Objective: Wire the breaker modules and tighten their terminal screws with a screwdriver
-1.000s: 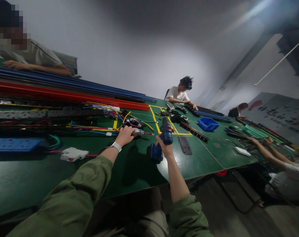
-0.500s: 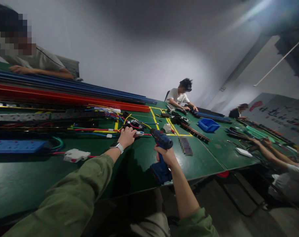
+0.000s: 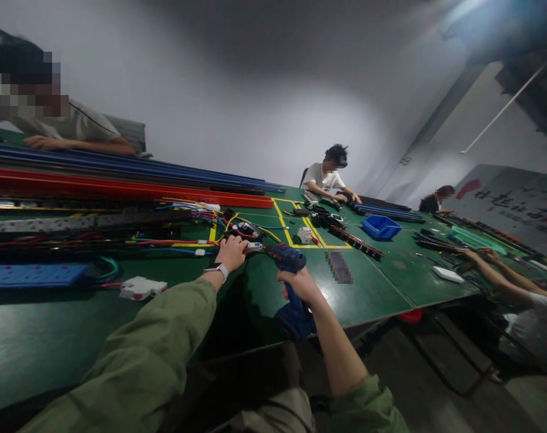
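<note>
My right hand (image 3: 301, 284) is wrapped round the grip of a blue cordless drill (image 3: 287, 257), whose nose points left. The fingers of my left hand (image 3: 230, 254), which has a watch (image 3: 219, 270) at the wrist, are closed on a small white-and-blue electrical part (image 3: 254, 246) with a wire at it. The drill's tip is at or very near that part's right end; whether they touch I cannot tell. Beyond my left hand lies a black-and-white device (image 3: 248, 230) among coloured wires (image 3: 165, 242).
A white circuit breaker (image 3: 142, 288) and a blue socket strip (image 3: 33, 272) lie at left. Orange trunking (image 3: 120, 187) runs behind. A blue bin (image 3: 380, 227), a phone-like slab (image 3: 339, 267) and another white breaker (image 3: 305, 235) lie to the right. Several people sit around the table.
The drill has moved left in my right hand, closing the gap to the small part. My left hand stays closed on that part. The view has shifted slightly.
</note>
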